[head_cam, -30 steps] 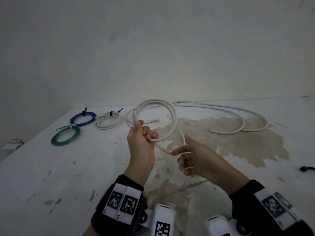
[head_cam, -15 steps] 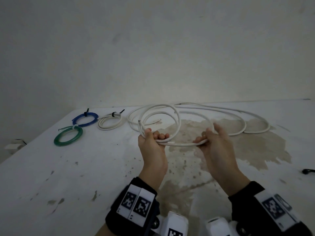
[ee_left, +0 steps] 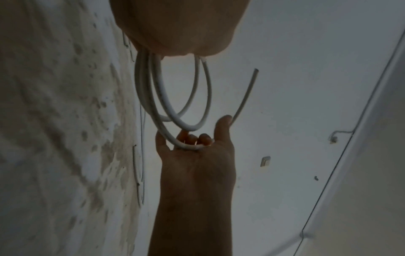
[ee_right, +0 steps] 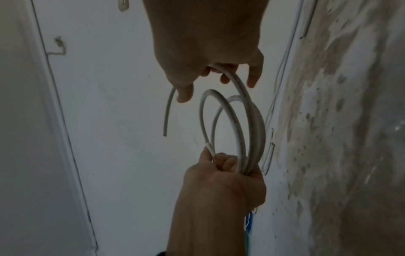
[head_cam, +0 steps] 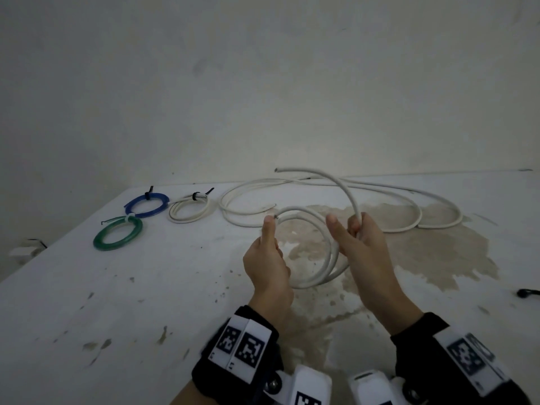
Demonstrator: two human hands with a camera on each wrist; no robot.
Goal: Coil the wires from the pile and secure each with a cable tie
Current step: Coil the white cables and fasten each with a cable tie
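A white wire (head_cam: 323, 268) is wound into a few loops held upright above the table between both hands. My left hand (head_cam: 270, 238) grips the loops on their left side, thumb up by one cut end. My right hand (head_cam: 352, 230) grips the same wire on the right side, and the free tail (head_cam: 321, 172) arcs up and left from its fist. The left wrist view shows the loops (ee_left: 173, 104) running to my right hand (ee_left: 195, 143). In the right wrist view the loops (ee_right: 241, 128) are bunched in my left hand (ee_right: 228, 166).
More loose white wire (head_cam: 409, 207) lies in long curves at the back of the stained white table (head_cam: 146, 302). Tied coils lie back left: blue (head_cam: 146, 203), white (head_cam: 190, 212) and green (head_cam: 118, 237). A small black item (head_cam: 526, 293) lies at the right edge.
My right hand has come in closer to the left and turned upright. The wire's tail has left the table and now swings in the air, and another loop has formed.
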